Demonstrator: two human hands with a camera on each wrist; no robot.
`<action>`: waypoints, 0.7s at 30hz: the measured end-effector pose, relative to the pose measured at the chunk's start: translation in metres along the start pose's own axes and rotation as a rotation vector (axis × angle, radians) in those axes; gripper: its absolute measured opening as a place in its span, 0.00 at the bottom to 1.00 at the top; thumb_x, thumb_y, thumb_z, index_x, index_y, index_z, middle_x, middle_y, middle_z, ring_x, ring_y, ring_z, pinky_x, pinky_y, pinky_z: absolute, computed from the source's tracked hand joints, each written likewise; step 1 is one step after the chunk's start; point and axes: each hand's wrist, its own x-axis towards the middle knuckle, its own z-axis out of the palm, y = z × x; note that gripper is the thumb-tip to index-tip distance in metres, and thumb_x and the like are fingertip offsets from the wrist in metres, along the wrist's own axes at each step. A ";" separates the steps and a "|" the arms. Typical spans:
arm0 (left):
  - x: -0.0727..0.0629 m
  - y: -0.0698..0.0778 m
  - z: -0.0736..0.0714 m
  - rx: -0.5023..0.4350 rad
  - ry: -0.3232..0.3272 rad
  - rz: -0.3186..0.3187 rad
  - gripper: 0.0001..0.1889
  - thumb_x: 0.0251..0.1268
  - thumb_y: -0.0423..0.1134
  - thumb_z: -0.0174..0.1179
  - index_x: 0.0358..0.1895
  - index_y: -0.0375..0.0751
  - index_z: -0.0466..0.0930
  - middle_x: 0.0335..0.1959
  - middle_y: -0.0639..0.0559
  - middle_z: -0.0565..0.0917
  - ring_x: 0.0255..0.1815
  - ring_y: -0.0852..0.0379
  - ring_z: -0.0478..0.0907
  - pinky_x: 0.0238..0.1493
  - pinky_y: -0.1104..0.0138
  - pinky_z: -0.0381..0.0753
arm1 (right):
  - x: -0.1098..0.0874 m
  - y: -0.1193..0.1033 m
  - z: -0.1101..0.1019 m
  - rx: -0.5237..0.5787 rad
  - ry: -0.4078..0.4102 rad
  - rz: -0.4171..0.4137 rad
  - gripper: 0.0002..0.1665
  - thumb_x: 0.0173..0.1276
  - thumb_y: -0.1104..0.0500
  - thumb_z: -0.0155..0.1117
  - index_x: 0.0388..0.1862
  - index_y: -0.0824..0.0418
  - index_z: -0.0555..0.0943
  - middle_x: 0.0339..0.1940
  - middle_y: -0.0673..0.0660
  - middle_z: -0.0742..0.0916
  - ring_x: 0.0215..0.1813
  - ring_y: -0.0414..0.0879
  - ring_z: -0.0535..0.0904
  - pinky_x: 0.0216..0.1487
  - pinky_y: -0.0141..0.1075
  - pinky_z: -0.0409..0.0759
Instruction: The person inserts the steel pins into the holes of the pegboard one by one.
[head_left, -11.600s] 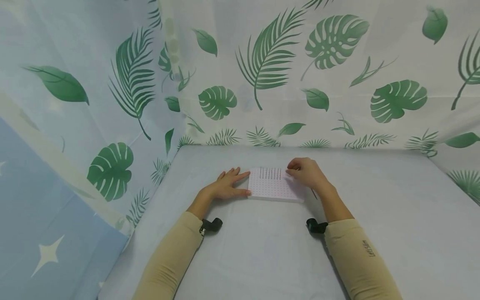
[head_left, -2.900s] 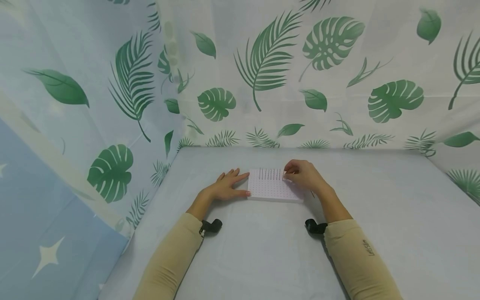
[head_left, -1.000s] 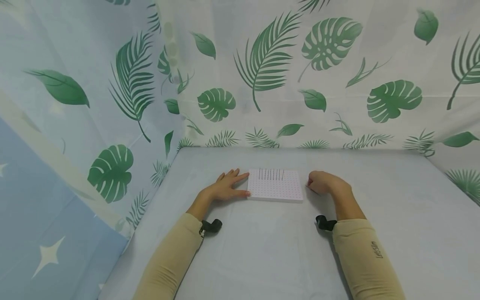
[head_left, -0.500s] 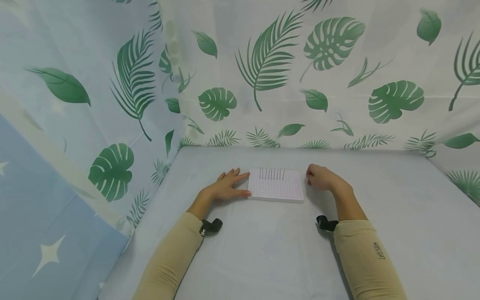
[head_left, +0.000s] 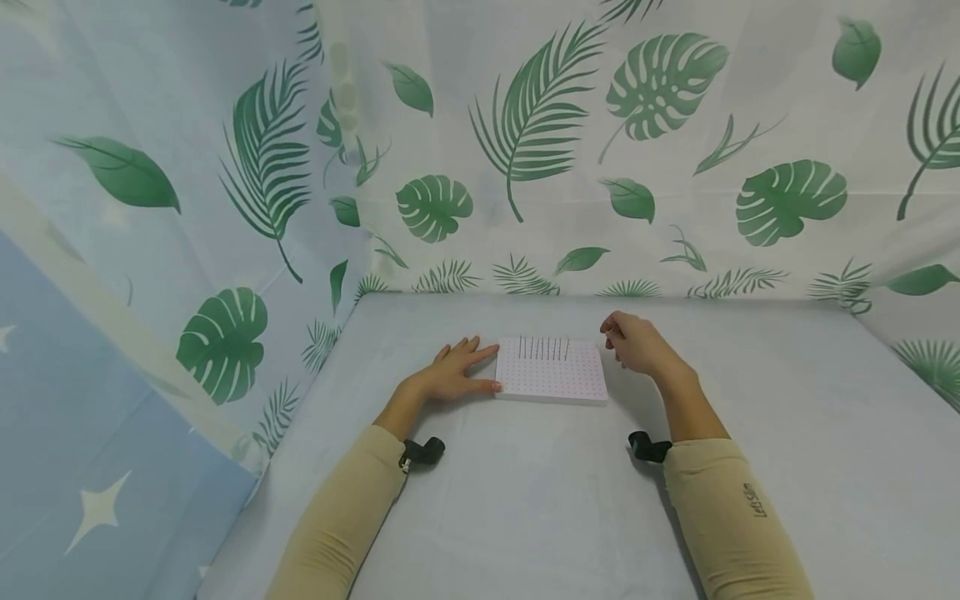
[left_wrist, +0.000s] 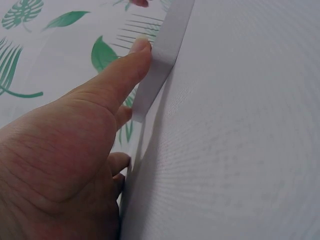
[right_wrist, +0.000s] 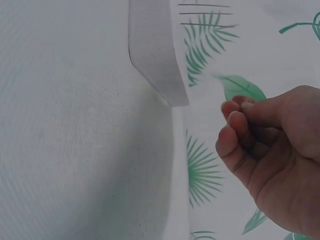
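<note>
A white board point(head_left: 551, 385) dotted with small holes lies flat on the table. Along its far side stands a row of several thin dark pins point(head_left: 543, 348), upright. My left hand point(head_left: 450, 372) is spread out at the board's left edge, thumb and forefinger touching it; the thumb point(left_wrist: 120, 75) presses the board's side point(left_wrist: 167, 47) in the left wrist view. Past the board's far right corner, my right hand point(head_left: 637, 343) is raised with thumb and fingertips pinched together. The pin picked up from the table is hidden in this pinch; the right fingers point(right_wrist: 227, 142) are curled.
A pale cloth covers the table point(head_left: 525, 500). White curtains with green leaves point(head_left: 540, 125) hang behind it, and a blue panel point(head_left: 97, 433) hangs at left. Black wrist cameras point(head_left: 425, 452) sit on both forearms.
A pin has joined the right end of the row. My right hand went to the table beside the board, took the loose pin there, and rose up and left. The left hand stayed put.
</note>
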 end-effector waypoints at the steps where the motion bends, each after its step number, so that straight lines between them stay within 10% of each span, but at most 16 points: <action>1: 0.000 0.000 0.000 0.002 -0.001 0.000 0.45 0.68 0.70 0.59 0.85 0.61 0.54 0.87 0.41 0.45 0.89 0.41 0.35 0.85 0.44 0.29 | 0.001 0.000 0.000 -0.003 0.016 -0.007 0.17 0.85 0.64 0.44 0.62 0.73 0.74 0.45 0.69 0.84 0.35 0.50 0.78 0.34 0.36 0.80; 21: -0.001 0.002 -0.001 -0.010 -0.006 -0.005 0.46 0.68 0.69 0.60 0.85 0.61 0.54 0.87 0.40 0.45 0.89 0.41 0.35 0.85 0.44 0.29 | 0.007 -0.012 0.011 0.146 0.201 -0.107 0.06 0.78 0.63 0.61 0.46 0.67 0.80 0.42 0.66 0.90 0.41 0.56 0.89 0.39 0.35 0.86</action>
